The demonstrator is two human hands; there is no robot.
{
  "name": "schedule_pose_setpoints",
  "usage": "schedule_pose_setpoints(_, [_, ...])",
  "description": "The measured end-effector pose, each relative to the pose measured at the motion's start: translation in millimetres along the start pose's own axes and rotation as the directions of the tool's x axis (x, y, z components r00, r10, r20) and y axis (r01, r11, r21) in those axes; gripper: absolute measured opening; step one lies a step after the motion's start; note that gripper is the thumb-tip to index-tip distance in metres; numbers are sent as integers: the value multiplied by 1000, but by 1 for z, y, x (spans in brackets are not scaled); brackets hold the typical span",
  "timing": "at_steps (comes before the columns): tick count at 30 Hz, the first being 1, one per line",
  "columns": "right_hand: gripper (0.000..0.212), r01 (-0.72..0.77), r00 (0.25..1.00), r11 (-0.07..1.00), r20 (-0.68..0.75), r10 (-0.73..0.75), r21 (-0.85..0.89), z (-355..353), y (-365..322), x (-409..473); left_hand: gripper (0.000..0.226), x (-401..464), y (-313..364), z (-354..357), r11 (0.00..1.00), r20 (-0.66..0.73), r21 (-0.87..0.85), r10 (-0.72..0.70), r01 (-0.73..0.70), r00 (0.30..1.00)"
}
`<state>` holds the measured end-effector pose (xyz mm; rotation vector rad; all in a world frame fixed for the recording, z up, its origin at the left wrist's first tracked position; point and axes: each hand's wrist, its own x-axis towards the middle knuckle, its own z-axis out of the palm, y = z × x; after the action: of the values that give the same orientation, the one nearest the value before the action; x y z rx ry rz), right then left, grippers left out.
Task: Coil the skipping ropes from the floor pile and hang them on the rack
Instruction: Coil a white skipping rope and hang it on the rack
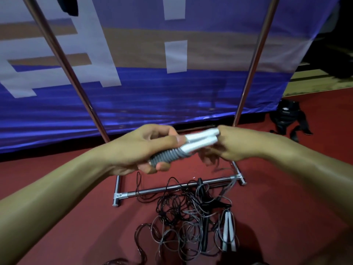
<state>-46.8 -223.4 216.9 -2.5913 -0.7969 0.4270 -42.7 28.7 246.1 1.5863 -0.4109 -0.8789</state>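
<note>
My left hand (141, 148) grips a skipping rope (193, 144) with two white handles laid side by side; grey cord is wound tightly around their lower ends. My right hand (235, 146) is at the handles' far tips, its blurred fingers curled around a trailing grey cord below. On the red floor beneath lies the pile of tangled ropes (187, 224), black and grey, with another white-handled pair (229, 232) at its right. The metal rack (172, 188) stands in front, its base bar over the pile and two uprights rising left and right.
A blue and white banner (152, 83) hangs behind the rack. A black bag (290, 117) lies on the floor at the right. A dark item hangs at the top left (70, 4).
</note>
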Motion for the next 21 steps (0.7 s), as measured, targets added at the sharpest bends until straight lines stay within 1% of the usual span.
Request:
schedule_pose_setpoints(2, [21, 7, 996, 996, -84, -14, -85, -11, -4, 4, 20, 0, -2, 1, 993, 128, 20, -121, 119, 984])
schedule_pose_setpoints(4, [18, -12, 995, 992, -98, 0, -124, -16, -6, 7, 22, 2, -8, -3, 976, 183, 88, -214, 200, 960])
schedule_pose_setpoints(6, [17, 2, 998, 992, -66, -11, -127, -18, -14, 7, 25, 3, -10, -4, 947, 174, 240, -258, 213, 950])
schedule_pose_setpoints(8, [15, 3, 1000, 991, -23, -6, -132, -20, -21, 5, 25, 3, -12, -2, 902, 149, 384, -273, 198, 950])
schedule_pose_setpoints(10, [14, -8, 999, 994, 44, 13, -106, -20, -28, 3, 25, 3, -16, 0, 871, 142, 454, -281, 190, 949])
schedule_pose_setpoints(11, [16, -8, 999, 997, 52, 12, -80, -20, -31, 3, 22, 4, -18, 1, 867, 149, 467, -270, 173, 951])
schedule_pose_setpoints(12, [19, 21, 1000, 996, 25, -19, -82, -19, -32, 4, 17, 6, -20, 2, 869, 147, 469, -253, 158, 956])
schedule_pose_setpoints(14, [24, 54, 994, 991, -85, -65, -121, -19, -36, 6, 13, 11, -24, 1, 878, 90, 455, -214, 151, 973])
schedule_pose_setpoints(16, [24, 56, 976, 990, -202, -82, -131, -19, -36, 6, 22, 15, -25, 0, 882, 17, 441, -194, 167, 981])
schedule_pose_setpoints(18, [28, 38, 962, 982, -260, -86, -187, -18, -40, 4, 29, 18, -25, -1, 899, -29, 401, -181, 178, 983])
schedule_pose_setpoints(20, [34, 36, 951, 977, -294, -99, -212, -19, -43, 1, 31, 20, -25, -4, 918, -72, 344, -183, 197, 980])
schedule_pose_setpoints(21, [33, 17, 962, 971, -262, -81, -237, -22, -49, -2, 31, 20, -24, -7, 928, -96, 312, -181, 202, 979])
